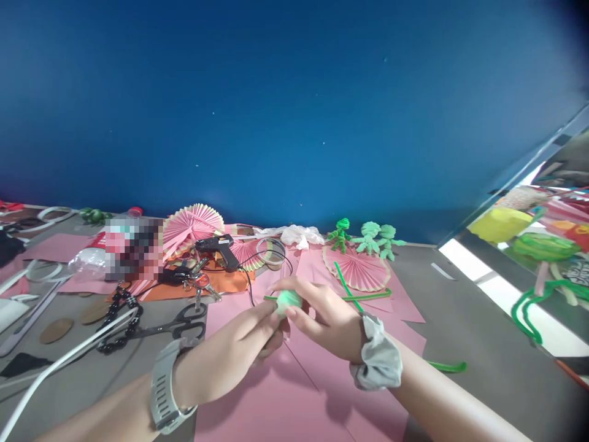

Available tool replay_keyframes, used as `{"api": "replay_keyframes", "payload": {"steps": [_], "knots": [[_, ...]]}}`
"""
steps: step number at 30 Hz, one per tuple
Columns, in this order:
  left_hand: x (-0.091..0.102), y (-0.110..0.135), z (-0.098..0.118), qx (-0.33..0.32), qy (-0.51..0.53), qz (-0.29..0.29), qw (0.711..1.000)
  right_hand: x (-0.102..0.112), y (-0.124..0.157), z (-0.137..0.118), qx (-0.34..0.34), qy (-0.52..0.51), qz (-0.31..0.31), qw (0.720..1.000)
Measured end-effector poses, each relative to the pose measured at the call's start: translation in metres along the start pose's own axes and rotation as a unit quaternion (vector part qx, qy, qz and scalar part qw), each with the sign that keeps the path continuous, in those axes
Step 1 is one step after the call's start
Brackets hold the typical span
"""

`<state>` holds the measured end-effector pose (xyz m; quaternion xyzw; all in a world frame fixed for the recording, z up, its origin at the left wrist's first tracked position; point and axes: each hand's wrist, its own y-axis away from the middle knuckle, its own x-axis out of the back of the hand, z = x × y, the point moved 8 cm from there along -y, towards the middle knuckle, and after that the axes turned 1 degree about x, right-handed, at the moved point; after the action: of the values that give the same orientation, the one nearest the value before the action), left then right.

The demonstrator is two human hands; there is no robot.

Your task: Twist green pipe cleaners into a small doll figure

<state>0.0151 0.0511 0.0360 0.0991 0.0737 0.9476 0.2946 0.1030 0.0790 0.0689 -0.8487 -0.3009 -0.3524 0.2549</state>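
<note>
Both my hands meet over a pink paper sheet [294,393] and pinch a small light-green fuzzy ball [289,301] of wound pipe cleaner. My left hand [234,353], with a grey watch on its wrist, grips the ball from the left and below. My right hand [322,319], a grey scrunchie on its wrist, closes its fingers on the ball from the right. A green pipe cleaner [352,296] trails out behind the ball toward the right.
Pink paper fans [356,270], green pipe-cleaner figures [368,238], a black glue gun [219,248], scissors [177,325], keys [196,282], a bead chain [115,319] and a white cable [64,362] lie on the table. A blue wall [294,110] stands behind. Another green pipe cleaner [448,367] lies at the right.
</note>
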Motion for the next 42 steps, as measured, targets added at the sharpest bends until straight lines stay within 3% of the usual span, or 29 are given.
{"api": "replay_keyframes", "payload": {"steps": [3, 10, 14, 20, 26, 34, 42], "knots": [[0.007, -0.002, -0.001, -0.002, -0.075, 0.032, 0.997, -0.003, -0.001, 0.008, -0.02, -0.048, -0.011, 0.999], [0.025, -0.005, 0.002, 0.025, -0.221, 0.086, 0.971, 0.0, -0.003, 0.012, -0.014, -0.055, 0.001, 0.998], [0.023, -0.003, 0.007, 0.011, -0.267, 0.098, 0.959, 0.007, -0.001, 0.017, -0.044, -0.09, 0.043, 0.994], [0.014, 0.002, 0.004, 0.0, -0.308, 0.09, 0.947, -0.005, 0.004, 0.019, -0.038, -0.14, 0.118, 0.982], [0.013, 0.003, 0.0, 0.016, -0.305, 0.092, 0.948, -0.019, 0.007, 0.024, -0.065, -0.221, 0.156, 0.961], [0.014, 0.001, 0.003, 0.037, -0.269, 0.123, 0.955, -0.023, 0.014, 0.026, -0.103, -0.214, 0.196, 0.951], [0.015, 0.0, 0.012, 0.001, -0.238, 0.118, 0.964, -0.016, 0.012, 0.021, -0.057, -0.159, 0.195, 0.966]]}}
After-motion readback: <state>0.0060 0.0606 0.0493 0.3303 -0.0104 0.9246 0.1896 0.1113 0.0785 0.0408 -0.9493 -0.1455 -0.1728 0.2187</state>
